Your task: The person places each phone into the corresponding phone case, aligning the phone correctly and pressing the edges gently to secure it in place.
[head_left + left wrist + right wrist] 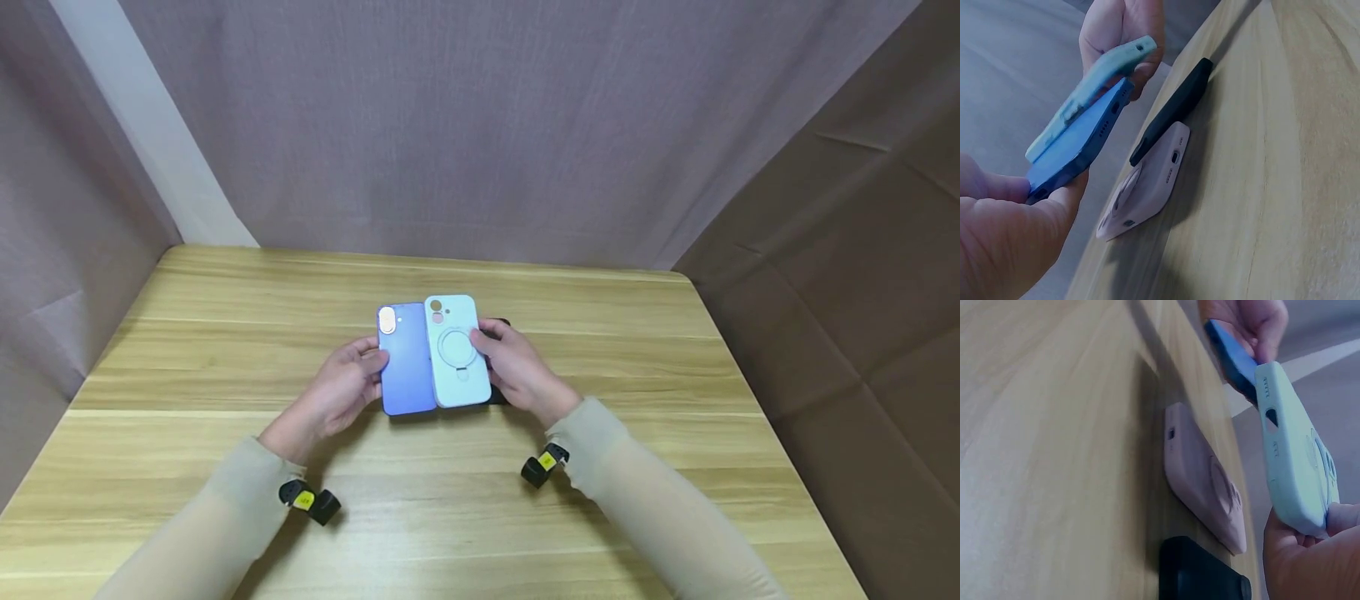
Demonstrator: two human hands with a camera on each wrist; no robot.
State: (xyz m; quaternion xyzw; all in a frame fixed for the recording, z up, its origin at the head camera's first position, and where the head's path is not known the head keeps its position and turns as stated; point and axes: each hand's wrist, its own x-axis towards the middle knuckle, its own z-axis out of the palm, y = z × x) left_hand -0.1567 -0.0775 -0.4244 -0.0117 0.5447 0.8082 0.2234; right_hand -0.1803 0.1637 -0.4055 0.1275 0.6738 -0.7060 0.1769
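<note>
Blue phone (408,367), mint case (457,348) alongside, pink case (1200,478), black case (1197,575) below

On my wooden counter (420,517) lies a pink phone case (1194,465), with a dark case (1175,111) just beside it.

A blue phone (407,367) and pale mint case (457,352) (ringed) are held up side by side, backs showing.

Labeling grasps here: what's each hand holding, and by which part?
Left hand: blue phone, pinched at its left long edge. Right hand: pale blue phone case, pinched at its right long edge.
</note>
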